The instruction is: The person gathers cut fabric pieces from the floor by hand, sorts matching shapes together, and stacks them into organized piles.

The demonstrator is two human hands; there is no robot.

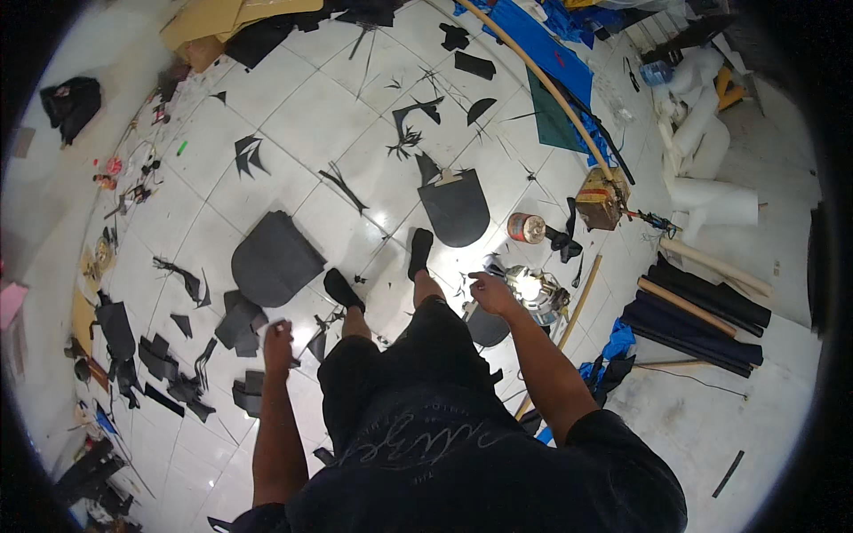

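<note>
My left hand [278,346] hangs over the floor, its fingers loosely curled and apart, with nothing visible in it. Below it lie dark fabric pieces [238,324], and beyond them a stack of black rounded panels [277,258]. My right hand [491,295] hovers open beside a shiny metal machine [539,293] lit by a bright glare. I see no object in its fingers. Under that hand, a dark rounded piece [487,327] is partly hidden by my arm. Ahead of my feet, another black rounded panel [455,209] has a clipboard-like clip at its top.
Black scraps [182,280] are strewn over the white tiles. A round tin [526,227] and a worn box [602,197] stand ahead right, near a long curved pole [542,75]. Dark fabric rolls [693,324] lie at right, with white rolls [711,124] beyond.
</note>
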